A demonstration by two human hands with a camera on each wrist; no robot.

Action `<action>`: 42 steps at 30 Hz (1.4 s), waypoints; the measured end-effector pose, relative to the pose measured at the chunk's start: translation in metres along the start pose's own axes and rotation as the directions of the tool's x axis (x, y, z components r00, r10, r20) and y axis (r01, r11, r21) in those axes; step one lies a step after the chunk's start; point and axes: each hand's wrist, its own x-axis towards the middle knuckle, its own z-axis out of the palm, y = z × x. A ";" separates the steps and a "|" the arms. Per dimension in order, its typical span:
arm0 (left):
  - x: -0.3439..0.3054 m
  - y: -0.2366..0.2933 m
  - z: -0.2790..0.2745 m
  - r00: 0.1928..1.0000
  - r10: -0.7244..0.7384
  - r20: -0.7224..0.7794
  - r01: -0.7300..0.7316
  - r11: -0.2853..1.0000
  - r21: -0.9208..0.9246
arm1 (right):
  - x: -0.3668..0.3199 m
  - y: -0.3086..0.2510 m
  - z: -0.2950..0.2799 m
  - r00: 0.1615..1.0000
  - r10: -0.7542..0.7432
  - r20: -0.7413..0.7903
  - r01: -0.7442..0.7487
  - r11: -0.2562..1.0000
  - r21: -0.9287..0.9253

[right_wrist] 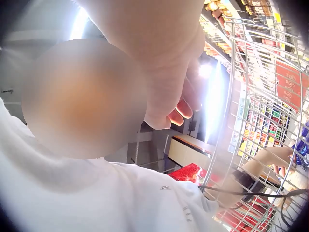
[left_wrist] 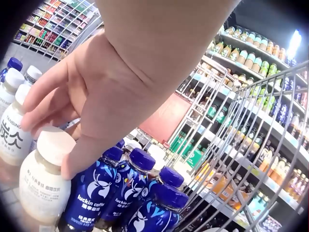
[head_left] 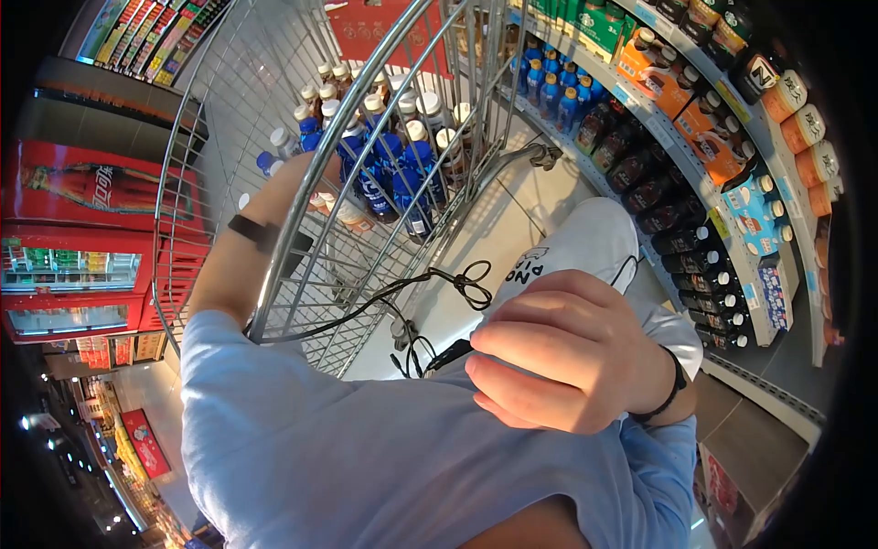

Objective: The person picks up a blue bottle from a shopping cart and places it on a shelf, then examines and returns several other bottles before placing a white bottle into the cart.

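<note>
My left hand [left_wrist: 91,96] is touching a white bottle [left_wrist: 44,191]; I can't tell if it's gripping. My right hand [head_left: 569,355] is curling loosely.

glare from strip light [right_wrist: 214,99], dark edges

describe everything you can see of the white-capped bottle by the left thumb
The white-capped bottle looks like plastic, with a pale body, small dark print and its cap on. It stands nearly upright in the cart, beside a blue luckin coffee bottle. The left hand has its thumb at the cap's edge; any grip is unclear.
</note>
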 end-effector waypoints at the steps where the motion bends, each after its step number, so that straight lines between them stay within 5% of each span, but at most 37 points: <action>1: -0.002 -0.001 -0.002 1.000 -0.003 -0.008 0.003 1.000 -0.012 | 0.000 -0.001 -0.001 1.000 0.002 -0.003 -0.002 1.000 -0.007; 11: 0.003 -0.005 -0.032 0.996 0.007 -0.088 -0.009 1.000 -0.025 | -0.007 -0.015 -0.011 0.995 0.020 -0.093 -0.022 0.999 -0.023; 42: -0.011 0.037 -0.011 0.977 0.152 -0.151 -0.156 0.988 -0.017 | -0.015 -0.016 -0.012 0.994 0.097 -0.040 -0.099 0.994 -0.050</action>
